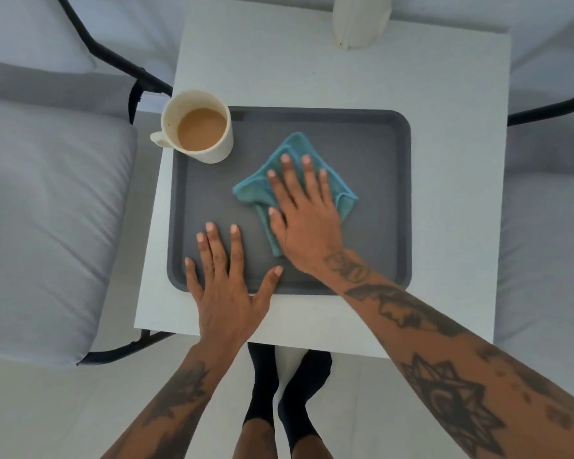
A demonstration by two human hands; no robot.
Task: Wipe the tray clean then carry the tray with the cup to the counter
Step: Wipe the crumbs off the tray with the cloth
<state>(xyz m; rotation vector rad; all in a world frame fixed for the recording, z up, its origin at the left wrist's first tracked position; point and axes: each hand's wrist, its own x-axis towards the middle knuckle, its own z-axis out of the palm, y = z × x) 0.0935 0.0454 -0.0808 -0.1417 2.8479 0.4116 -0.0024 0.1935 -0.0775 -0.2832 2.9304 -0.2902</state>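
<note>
Under R hand (304, 223): cloth (337, 190), on tray (378, 154).

Cup (198, 127) on tray (378, 134), far-left corner

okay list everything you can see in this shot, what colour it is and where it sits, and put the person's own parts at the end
tray: one, dark grey, middle of the table
cup: one, cream, holding light brown drink, far left corner of the tray
cloth: one, teal, on the tray under the right hand
table: one, white, centre of view
white object: one, far edge of the table, cut off by the frame
chairs: two, pale grey cushions with black frames, left and right of the table
left hand: flat on the tray's near edge
right hand: flat on the cloth
feet: two, black socks, under the near table edge
</note>
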